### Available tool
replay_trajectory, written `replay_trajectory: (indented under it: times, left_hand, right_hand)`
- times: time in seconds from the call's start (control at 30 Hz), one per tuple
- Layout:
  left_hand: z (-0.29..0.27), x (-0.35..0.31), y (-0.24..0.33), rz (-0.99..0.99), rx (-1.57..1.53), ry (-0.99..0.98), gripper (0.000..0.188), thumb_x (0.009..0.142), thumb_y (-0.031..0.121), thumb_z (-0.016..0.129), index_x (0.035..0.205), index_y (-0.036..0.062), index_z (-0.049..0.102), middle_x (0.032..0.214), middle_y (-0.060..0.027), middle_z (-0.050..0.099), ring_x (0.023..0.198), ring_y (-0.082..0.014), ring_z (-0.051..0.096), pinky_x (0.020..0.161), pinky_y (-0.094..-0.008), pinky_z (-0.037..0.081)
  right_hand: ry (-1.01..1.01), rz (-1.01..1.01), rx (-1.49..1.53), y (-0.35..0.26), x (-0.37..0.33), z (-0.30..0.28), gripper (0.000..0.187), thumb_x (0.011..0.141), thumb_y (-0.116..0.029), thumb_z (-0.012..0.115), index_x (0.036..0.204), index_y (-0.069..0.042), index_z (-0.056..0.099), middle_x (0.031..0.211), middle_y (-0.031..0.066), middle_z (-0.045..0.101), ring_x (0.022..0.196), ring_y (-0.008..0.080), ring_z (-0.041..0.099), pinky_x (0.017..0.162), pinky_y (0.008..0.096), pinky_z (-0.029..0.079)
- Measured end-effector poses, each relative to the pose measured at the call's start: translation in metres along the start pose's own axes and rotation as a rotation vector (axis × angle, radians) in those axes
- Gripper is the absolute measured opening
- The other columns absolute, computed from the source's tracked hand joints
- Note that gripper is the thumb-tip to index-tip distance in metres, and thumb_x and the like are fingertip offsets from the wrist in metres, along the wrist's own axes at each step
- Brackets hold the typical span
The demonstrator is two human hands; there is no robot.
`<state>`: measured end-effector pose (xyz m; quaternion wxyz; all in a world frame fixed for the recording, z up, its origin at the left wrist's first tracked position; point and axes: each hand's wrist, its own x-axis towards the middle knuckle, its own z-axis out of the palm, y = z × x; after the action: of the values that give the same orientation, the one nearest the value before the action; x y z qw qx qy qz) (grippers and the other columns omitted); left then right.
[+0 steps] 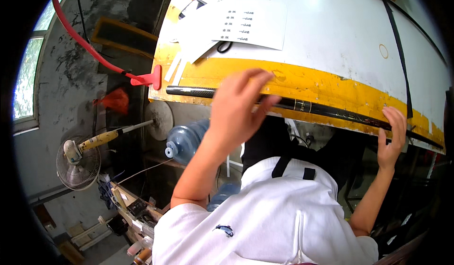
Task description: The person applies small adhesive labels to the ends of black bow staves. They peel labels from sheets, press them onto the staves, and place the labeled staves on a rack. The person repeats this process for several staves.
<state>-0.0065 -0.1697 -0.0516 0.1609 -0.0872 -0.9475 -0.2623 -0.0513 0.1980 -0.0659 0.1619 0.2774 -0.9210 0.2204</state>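
Note:
A long black rod [331, 112] lies along the table's near yellow edge. Its thick left end shows a carbon weave, and bands and markings run along its middle. My left hand [236, 106] hovers over the left part of the rod, thumb and fingers apart, holding nothing that I can see. Further right, my right hand [391, 135] is beside the thinner part of the rod, fingers loosely curved and thumb separate. Whether its fingertips touch the rod is hard to tell. A sheet of printed labels [265, 21] lies beyond my left hand.
Black scissors handles [224, 47] poke out from under papers near narrow white strips [173, 69]. A red T-shaped piece [150, 78] on a red hose is at the table's left corner. Below stand a blue water jug [185, 142] and a fan [78, 163]. A black strap [399, 52] crosses the tabletop.

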Motion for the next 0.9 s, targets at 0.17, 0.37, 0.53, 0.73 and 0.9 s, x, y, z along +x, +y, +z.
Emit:
replay_trajectory:
  times: [0.17, 0.37, 0.53, 0.73, 0.9]
  left_hand:
    - [-0.024, 0.064, -0.049, -0.256, 0.302, 0.051, 0.053, 0.085, 0.048, 0.066, 0.100, -0.0028, 0.062, 0.094, -0.0172, 0.064, 0.088, -0.0279, 0.063, 0.075, -0.0360, 0.052]
    - [-0.012, 0.137, -0.078, -0.620, 0.570, -0.305, 0.075, 0.068, 0.070, 0.069, 0.091, -0.0015, 0.065, 0.088, -0.0168, 0.066, 0.078, -0.0248, 0.067, 0.065, -0.0340, 0.053]
    - [0.006, 0.152, -0.096, -0.598, 0.641, -0.375, 0.084, 0.061, 0.069, 0.076, 0.099, -0.0054, 0.063, 0.080, -0.0166, 0.069, 0.066, -0.0206, 0.068, 0.055, -0.0286, 0.051]
    - [0.000, 0.147, -0.109, -0.452, 0.546, -0.330, 0.084, 0.063, 0.071, 0.073, 0.096, -0.0058, 0.062, 0.083, -0.0160, 0.068, 0.070, -0.0197, 0.066, 0.055, -0.0297, 0.050]
    - [0.003, 0.157, -0.074, -0.608, 0.486, -0.431, 0.091, 0.061, 0.074, 0.072, 0.098, -0.0079, 0.059, 0.086, -0.0183, 0.065, 0.076, -0.0239, 0.066, 0.058, -0.0344, 0.053]
  right_hand:
    - [0.007, -0.018, 0.014, -0.024, 0.039, 0.003, 0.020, 0.082, -0.002, 0.061, 0.102, -0.001, 0.062, 0.104, 0.0127, 0.063, 0.103, 0.0305, 0.057, 0.092, 0.0400, 0.044]
    - [0.017, -0.188, 0.175, -0.069, 0.081, 0.027, 0.018, 0.071, 0.001, 0.070, 0.088, -0.002, 0.062, 0.086, 0.0104, 0.062, 0.085, 0.0306, 0.059, 0.074, 0.0392, 0.047]
    - [-0.027, -0.235, 0.232, -0.081, 0.084, 0.034, 0.015, 0.070, -0.001, 0.071, 0.082, -0.003, 0.061, 0.078, 0.0083, 0.058, 0.075, 0.0269, 0.058, 0.065, 0.0366, 0.045]
    - [-0.043, -0.234, 0.252, -0.078, 0.078, 0.029, 0.013, 0.072, -0.003, 0.071, 0.082, -0.003, 0.062, 0.076, 0.0077, 0.058, 0.071, 0.0264, 0.056, 0.062, 0.0365, 0.044]
    - [-0.035, -0.222, 0.265, -0.074, 0.073, 0.027, 0.013, 0.072, -0.003, 0.071, 0.082, -0.004, 0.062, 0.075, 0.0076, 0.058, 0.070, 0.0265, 0.056, 0.062, 0.0364, 0.044]
